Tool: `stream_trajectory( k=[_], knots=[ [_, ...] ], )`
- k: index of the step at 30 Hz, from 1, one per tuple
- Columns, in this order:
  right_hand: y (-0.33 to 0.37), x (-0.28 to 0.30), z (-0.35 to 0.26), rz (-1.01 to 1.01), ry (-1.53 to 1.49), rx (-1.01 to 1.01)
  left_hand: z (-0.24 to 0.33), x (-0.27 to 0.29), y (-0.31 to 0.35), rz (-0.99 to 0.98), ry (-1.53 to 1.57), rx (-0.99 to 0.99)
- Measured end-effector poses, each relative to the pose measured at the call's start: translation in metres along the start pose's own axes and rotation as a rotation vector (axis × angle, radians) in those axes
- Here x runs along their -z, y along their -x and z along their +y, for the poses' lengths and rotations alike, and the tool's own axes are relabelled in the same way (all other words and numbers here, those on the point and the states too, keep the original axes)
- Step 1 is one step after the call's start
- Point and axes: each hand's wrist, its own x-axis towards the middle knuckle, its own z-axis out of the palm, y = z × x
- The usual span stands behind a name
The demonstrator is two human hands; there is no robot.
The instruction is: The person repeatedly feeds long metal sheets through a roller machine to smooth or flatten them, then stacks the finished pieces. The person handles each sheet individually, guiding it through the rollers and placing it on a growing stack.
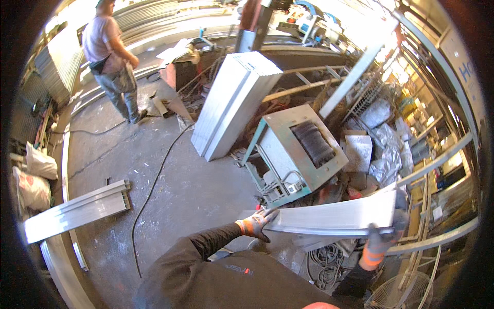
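Both my hands wear grey gloves with orange cuffs. A long silvery metal panel point(329, 213) with a ribbed lower edge lies across in front of me, at the right. My left hand point(255, 225) grips its left end, fingers over the top and thumb below. At its right end, my right hand point(382, 243) holds the edge, somewhat blurred, with part of its fingers behind the panel. Just beyond the panel stands a green and grey machine point(279, 149) with a dark brush-like roller point(312, 143) in its top.
A tall stack of metal profiles point(226, 105) stands beyond the machine. More profiles point(80, 210) lie at the left. A black cable point(150, 195) crosses the floor. Another person point(110, 62) stands at the far left. Coiled cable point(325, 265) and a fan point(401, 288) are near my right arm.
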Motion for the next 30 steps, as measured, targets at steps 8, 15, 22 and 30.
stream_trajectory(
  k=[8, 15, 22, 30],
  knots=[
    [-0.108, -0.025, -0.032, 0.148, 0.715, 0.586, -0.013, 0.133, 0.092, 0.655, -0.23, -0.169],
    [-0.15, -0.11, 0.006, 0.299, -0.71, -0.221, 0.044, 0.208, 0.135, 0.485, 0.226, -0.112],
    [0.238, -0.327, 0.042, -0.642, -0.016, -0.373, 0.078, 0.291, 0.103, 0.287, 0.54, -0.047],
    [0.225, -0.385, -0.055, -0.241, -1.256, -1.042, 0.074, 0.256, 0.036, 0.489, 0.283, 0.116]
  ],
)
